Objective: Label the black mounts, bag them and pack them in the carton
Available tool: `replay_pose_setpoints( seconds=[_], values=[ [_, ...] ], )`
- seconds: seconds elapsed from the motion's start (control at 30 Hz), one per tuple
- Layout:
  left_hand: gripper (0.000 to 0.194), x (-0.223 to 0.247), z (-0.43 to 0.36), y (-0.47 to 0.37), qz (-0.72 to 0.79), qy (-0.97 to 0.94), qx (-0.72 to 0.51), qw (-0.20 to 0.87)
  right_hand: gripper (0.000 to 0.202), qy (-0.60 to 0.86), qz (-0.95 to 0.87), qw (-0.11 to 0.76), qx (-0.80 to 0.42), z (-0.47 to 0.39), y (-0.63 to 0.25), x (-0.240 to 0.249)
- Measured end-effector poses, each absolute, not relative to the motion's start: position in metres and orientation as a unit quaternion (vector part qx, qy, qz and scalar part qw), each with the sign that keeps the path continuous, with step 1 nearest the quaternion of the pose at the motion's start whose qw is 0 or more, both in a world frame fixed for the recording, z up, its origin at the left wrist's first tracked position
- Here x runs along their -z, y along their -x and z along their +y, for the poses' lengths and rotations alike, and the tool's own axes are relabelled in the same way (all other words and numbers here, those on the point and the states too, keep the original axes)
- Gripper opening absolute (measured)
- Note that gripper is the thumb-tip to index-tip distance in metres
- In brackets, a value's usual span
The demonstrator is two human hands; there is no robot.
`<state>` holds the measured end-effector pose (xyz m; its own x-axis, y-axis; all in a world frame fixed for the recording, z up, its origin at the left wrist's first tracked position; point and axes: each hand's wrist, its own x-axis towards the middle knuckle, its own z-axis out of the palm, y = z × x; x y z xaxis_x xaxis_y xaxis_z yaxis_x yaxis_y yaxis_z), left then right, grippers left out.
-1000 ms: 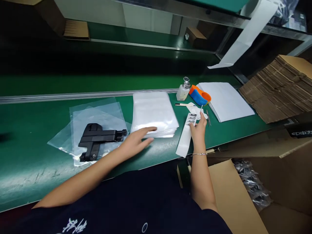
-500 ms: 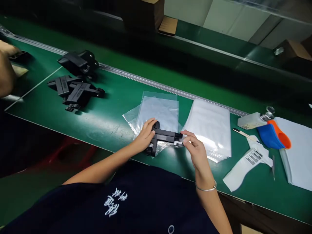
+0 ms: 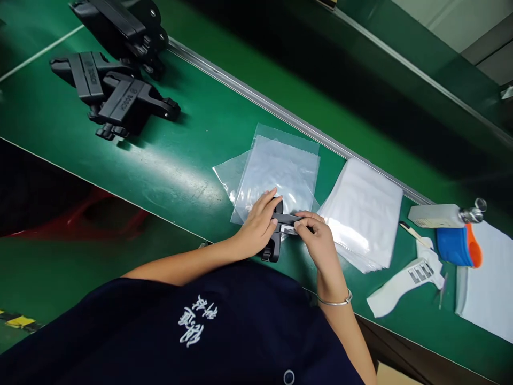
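My left hand (image 3: pixel 258 224) is wrapped over a black T-shaped plastic part (image 3: pixel 274 247) near the bench's front edge, holding it down beside clear plastic bags. My right hand (image 3: pixel 316 238) pinches a small pale strip with dark marks (image 3: pixel 287 229) against the part's bar; its exact kind is hard to make out. The fingers of both hands cover much of the part. Under and behind it lie loose clear plastic bags (image 3: pixel 280 166). Similar black plastic parts (image 3: pixel 120 104), with BOSCH lettering, are grouped at the upper left.
A stack of clear bags (image 3: pixel 366 214) lies right of my hands. Farther right are a pump bottle (image 3: pixel 435 215), a blue and orange cup-like item (image 3: pixel 454 246), a brush (image 3: pixel 416 234), a white piece with dark rectangles (image 3: pixel 401 283) and white sheets (image 3: pixel 491 289). A metal rail (image 3: pixel 256 96) edges the bench.
My right hand has brought the strip from the end of the black part onto its bar, closer to my left hand. The view has tilted and shifted; the co-worker's arm at left is gone.
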<state>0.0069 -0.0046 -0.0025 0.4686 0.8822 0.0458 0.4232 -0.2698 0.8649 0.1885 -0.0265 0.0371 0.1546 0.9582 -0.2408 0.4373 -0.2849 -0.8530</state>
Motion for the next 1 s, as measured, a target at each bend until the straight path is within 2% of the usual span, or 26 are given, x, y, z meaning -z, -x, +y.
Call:
replay_pose_setpoints(
  seconds=[1.0],
  values=[
    [0.051,0.0011,-0.0038,-0.0057,0.436,-0.745,-0.271,0.426,0.022,0.696,-0.520,0.299,-0.394,-0.0234,-0.1852,-0.0399]
  ],
)
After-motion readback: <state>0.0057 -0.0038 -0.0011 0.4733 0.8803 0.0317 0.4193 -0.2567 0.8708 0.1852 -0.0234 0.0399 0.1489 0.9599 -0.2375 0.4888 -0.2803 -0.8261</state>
